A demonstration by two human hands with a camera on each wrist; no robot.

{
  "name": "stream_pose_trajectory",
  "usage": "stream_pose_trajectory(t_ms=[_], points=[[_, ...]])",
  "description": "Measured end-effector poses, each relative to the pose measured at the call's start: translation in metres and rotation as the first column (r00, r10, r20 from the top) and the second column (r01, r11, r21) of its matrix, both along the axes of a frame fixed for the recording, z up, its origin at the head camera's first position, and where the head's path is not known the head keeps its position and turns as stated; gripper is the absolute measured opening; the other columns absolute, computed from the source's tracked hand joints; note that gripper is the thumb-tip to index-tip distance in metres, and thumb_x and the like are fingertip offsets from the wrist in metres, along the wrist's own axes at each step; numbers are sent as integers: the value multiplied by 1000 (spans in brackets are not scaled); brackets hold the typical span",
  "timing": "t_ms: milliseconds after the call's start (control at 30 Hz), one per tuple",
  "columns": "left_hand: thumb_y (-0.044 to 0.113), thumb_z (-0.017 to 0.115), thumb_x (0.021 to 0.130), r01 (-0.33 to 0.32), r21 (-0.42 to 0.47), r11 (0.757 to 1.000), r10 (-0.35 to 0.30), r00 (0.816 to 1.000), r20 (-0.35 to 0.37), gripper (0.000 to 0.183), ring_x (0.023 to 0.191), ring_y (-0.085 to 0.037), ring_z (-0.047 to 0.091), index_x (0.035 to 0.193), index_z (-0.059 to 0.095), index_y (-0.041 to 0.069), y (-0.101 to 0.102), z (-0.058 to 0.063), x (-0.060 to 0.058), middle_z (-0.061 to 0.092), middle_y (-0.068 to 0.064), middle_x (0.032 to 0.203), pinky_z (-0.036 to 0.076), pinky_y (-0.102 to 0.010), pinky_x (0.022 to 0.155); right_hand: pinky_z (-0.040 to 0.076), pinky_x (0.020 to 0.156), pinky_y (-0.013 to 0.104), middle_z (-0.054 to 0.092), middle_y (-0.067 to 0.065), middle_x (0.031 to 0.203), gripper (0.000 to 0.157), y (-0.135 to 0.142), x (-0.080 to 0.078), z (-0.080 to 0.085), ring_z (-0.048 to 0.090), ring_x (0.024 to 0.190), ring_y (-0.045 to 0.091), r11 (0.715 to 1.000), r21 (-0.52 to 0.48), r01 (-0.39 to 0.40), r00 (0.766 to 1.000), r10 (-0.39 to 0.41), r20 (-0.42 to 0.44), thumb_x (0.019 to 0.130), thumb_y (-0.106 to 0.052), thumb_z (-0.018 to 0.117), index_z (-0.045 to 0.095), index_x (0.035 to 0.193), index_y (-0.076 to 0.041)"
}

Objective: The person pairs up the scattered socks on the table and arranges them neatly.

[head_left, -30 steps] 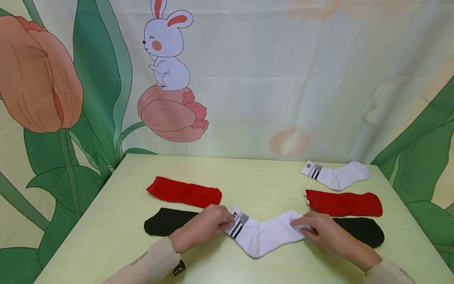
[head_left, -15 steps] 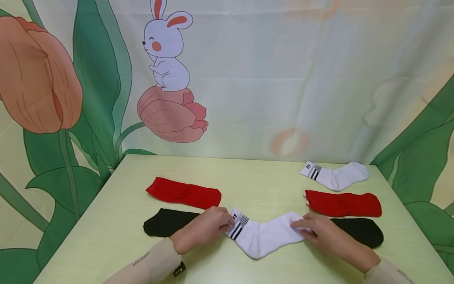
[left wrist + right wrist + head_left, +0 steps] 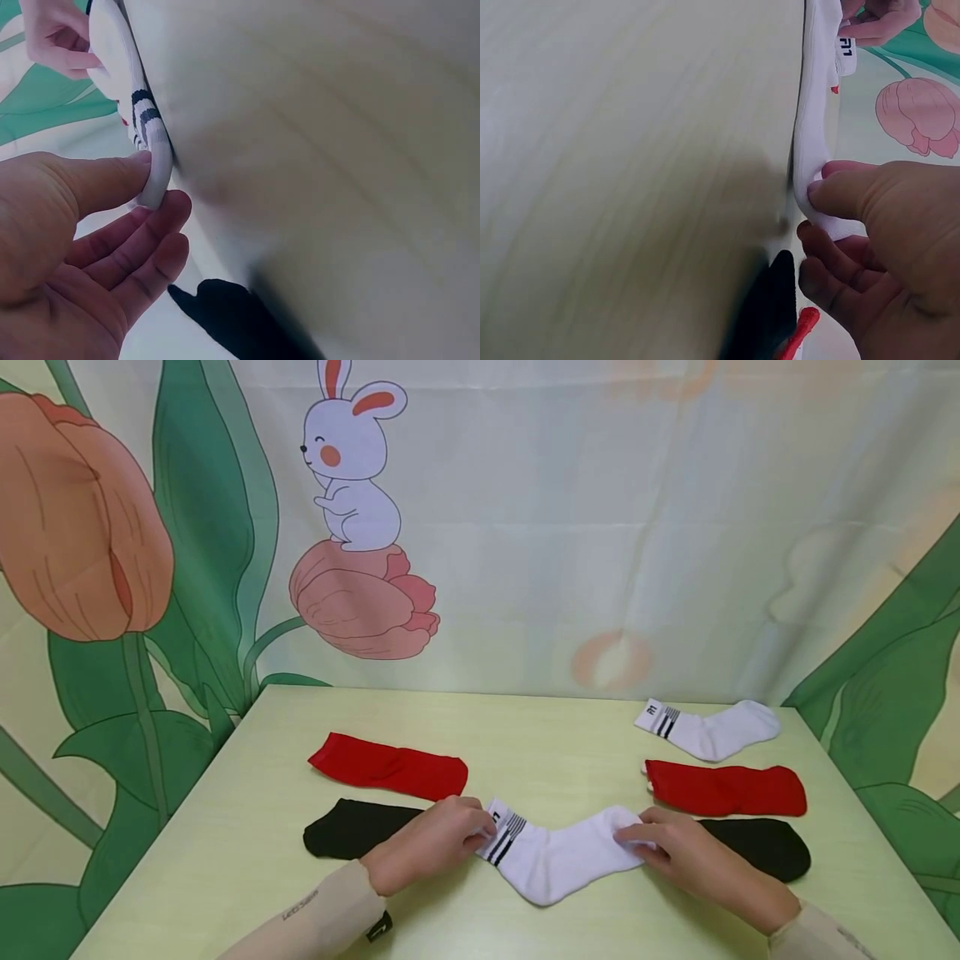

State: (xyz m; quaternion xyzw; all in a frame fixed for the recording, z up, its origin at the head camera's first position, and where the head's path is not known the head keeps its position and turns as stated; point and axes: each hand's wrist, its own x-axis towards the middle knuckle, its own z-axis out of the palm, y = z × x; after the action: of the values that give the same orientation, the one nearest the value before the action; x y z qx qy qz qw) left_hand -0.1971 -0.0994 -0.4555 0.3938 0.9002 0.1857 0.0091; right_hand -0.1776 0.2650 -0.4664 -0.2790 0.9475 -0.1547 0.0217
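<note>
A white sock [image 3: 558, 857] with dark stripes and lettering at its cuff lies bent across the front middle of the table. My left hand [image 3: 444, 835] pinches the cuff end; in the left wrist view the thumb [image 3: 120, 180] lies on one side of the fabric with fingertips at the other. At the toe end, my right hand [image 3: 678, 845] pinches the fabric between thumb and fingers, seen close in the right wrist view. A black sock [image 3: 352, 829] is partly covered by the left hand. Another black sock [image 3: 765, 847] shows just beyond the right hand.
A red sock [image 3: 390, 767] lies behind the left black one. On the right, a second red sock [image 3: 735, 790] and a striped white sock [image 3: 712, 733] lie farther back. A printed curtain [image 3: 525, 543] hangs behind the pale table [image 3: 187, 877].
</note>
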Motion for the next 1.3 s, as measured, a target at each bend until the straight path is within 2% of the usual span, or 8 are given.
stream_pose_trajectory(t_ms=[133,267,500,600,1100,1300], points=[[5,72,87,-6,-25,1000,6,1000,-13,14,74,-3,54,96,76,14,0,0,-1,65,3,86,47,-14,66,53,74,21,62,-6,100,37,0,1,-1,56,88,8,999,33,25,1000,-25,-5,82,-18,79,73,115,-33],[6,72,87,-13,-52,999,12,1000,-27,14,70,-3,50,96,75,16,1,-1,-1,61,4,81,43,-14,60,54,74,24,62,-3,102,43,0,3,-2,56,89,10,997,68,27,998,-23,-53,82,-19,79,70,120,-36],[8,74,85,-44,-71,996,40,997,-67,13,68,-5,49,95,75,17,1,0,-1,56,4,81,42,-15,56,55,78,27,63,-4,106,59,0,4,-3,58,96,11,995,89,41,994,-31,-109,79,-22,82,60,133,-31],[8,74,85,-51,-79,996,45,996,-75,13,69,-5,50,95,75,18,1,0,-1,55,4,82,42,-15,57,55,79,28,63,-4,107,58,0,5,-2,59,98,12,995,84,52,993,-42,-110,79,-23,82,60,133,-28],[11,74,86,-71,-127,989,62,995,-72,14,70,-7,49,97,76,18,3,3,1,57,3,84,42,-16,59,56,75,28,61,1,111,56,5,7,-5,56,96,16,997,76,6,978,10,-207,79,-21,82,63,132,-23],[10,74,86,-71,-126,989,61,995,-78,13,69,-7,48,96,77,18,4,3,1,57,4,82,42,-17,58,55,74,25,61,-1,114,57,2,6,-6,53,97,15,992,108,62,985,-44,-165,80,-25,81,61,134,-27]])
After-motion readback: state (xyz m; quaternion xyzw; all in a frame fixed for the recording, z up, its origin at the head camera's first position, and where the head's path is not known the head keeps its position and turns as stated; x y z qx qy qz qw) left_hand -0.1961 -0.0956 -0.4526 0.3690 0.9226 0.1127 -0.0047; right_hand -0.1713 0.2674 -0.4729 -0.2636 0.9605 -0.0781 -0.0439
